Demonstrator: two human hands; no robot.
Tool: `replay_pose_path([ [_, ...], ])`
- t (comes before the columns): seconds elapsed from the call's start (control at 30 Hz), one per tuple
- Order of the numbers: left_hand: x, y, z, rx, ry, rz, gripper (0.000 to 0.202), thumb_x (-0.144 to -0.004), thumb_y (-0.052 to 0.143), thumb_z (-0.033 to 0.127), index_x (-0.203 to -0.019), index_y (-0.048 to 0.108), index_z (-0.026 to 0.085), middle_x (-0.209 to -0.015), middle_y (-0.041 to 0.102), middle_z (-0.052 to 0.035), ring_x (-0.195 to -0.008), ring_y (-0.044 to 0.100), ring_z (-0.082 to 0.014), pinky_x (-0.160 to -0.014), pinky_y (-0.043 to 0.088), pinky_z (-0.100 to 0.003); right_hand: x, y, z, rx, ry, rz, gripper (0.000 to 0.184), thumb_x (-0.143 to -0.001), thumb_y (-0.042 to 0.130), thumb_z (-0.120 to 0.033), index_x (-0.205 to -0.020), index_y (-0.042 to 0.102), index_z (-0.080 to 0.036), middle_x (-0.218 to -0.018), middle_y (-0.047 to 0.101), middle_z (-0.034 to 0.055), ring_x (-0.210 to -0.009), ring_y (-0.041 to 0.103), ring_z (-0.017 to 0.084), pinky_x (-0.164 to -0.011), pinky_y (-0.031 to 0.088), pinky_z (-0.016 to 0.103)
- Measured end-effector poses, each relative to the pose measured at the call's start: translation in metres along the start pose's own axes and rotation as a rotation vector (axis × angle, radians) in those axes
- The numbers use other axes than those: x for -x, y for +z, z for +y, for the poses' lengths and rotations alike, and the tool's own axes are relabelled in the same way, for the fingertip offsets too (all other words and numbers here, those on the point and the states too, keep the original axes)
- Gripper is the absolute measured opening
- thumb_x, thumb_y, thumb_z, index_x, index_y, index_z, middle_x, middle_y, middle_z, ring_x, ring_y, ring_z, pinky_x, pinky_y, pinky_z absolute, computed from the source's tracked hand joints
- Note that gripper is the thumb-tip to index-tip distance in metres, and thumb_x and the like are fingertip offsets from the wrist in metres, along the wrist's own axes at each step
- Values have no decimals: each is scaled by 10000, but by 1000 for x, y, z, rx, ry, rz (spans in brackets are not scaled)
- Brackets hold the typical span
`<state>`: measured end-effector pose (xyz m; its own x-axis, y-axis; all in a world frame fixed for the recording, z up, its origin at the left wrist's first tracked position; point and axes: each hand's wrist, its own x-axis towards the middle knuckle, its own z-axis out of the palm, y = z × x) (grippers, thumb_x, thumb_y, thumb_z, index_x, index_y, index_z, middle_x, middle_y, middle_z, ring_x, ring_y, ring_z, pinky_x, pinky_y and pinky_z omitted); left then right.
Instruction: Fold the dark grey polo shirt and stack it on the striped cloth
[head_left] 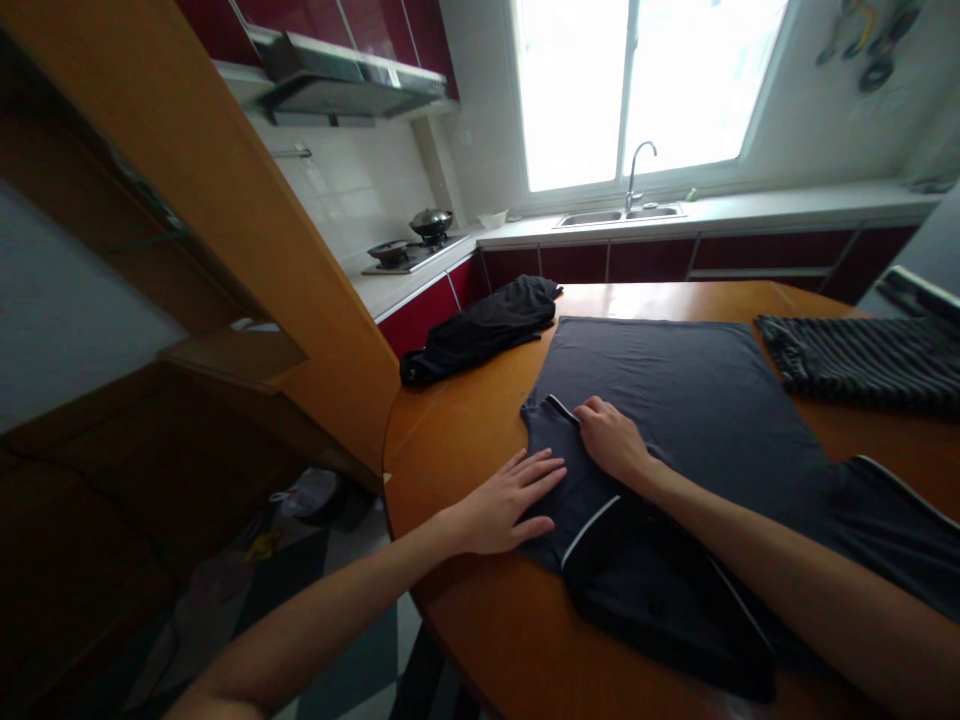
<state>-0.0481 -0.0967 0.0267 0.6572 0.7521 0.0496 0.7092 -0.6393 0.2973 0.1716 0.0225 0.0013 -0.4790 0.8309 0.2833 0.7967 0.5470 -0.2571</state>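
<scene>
A dark blue-grey polo shirt (675, 365) lies spread over the wooden table, its hem toward the window. Its black collar (660, 590), edged in white, is at the near side. On the shirt's left shoulder and sleeve area rests my left hand (504, 505), flat with fingers apart and the thumb stretched out. My right hand (611, 440) is curled at the white-trimmed sleeve edge, the cloth between its fingers; the fingertips are partly hidden. The other sleeve (892, 510) extends to the right, beyond my right forearm.
On the round wooden table (450, 440), a crumpled black garment (487, 330) lies at the far left and a folded striped garment (870, 360) at the right. A wooden cabinet post (300, 250) rises at the left. Behind are a stove (412, 257) and a sink (600, 217).
</scene>
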Motion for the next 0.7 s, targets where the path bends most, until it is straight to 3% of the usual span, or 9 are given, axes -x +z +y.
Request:
replay_pose_path([
  [0.1, 19, 0, 10, -14, -105, 151, 431, -890, 651, 396, -1289, 581, 249, -1264, 604, -108, -1227, 527, -271, -1078, 418, -424, -3, 2, 3, -48, -51, 78, 291, -990, 413, -225, -1080, 689, -205, -1174, 657, 117, -1094, 575, 268, -934, 463, 365],
  [0.23, 29, 5, 16, -121, -125, 159, 56, -924, 580, 235, -947, 632, 235, -954, 631, -60, -921, 579, -219, -841, 487, -352, -7, 10, 6, -157, -196, 90, 338, -1001, 418, -269, -1224, 663, -204, -1344, 611, 90, -1259, 509, 246, -1075, 406, 397],
  [0.4, 34, 0, 22, -284, 8, 69, 171, -977, 504, 212, -847, 614, 211, -868, 621, -48, -805, 558, -191, -747, 438, -328, -6, 21, 9, -158, -307, -18, 414, -1003, 415, -310, -1356, 601, -202, -1526, 476, 80, -1439, 362, 269, -1176, 297, 489],
  [0.53, 34, -23, 17, -190, 55, 40, 282, -1007, 503, 297, -766, 615, 201, -780, 622, -19, -740, 570, -161, -711, 422, -299, -5, 26, 12, -159, -312, -41, 432, -997, 409, -291, -1389, 576, -218, -1555, 439, 71, -1468, 325, 264, -1189, 272, 520],
  [0.63, 17, -39, 2, -78, -95, 221, 340, -1035, 439, 298, -780, 639, 197, -750, 639, -23, -740, 598, -157, -723, 446, -285, -6, 26, 12, -171, -295, -17, 421, -997, 406, -276, -1366, 595, -201, -1533, 467, 84, -1457, 347, 253, -1190, 281, 490],
  [0.7, -4, -39, -15, -26, -193, 376, 281, -1034, 425, 265, -940, 681, 199, -889, 696, -46, -864, 640, -175, -805, 479, -295, -7, 23, 10, -180, -277, 16, 409, -991, 414, -260, -1346, 606, -191, -1510, 493, 94, -1428, 388, 245, -1175, 310, 451],
])
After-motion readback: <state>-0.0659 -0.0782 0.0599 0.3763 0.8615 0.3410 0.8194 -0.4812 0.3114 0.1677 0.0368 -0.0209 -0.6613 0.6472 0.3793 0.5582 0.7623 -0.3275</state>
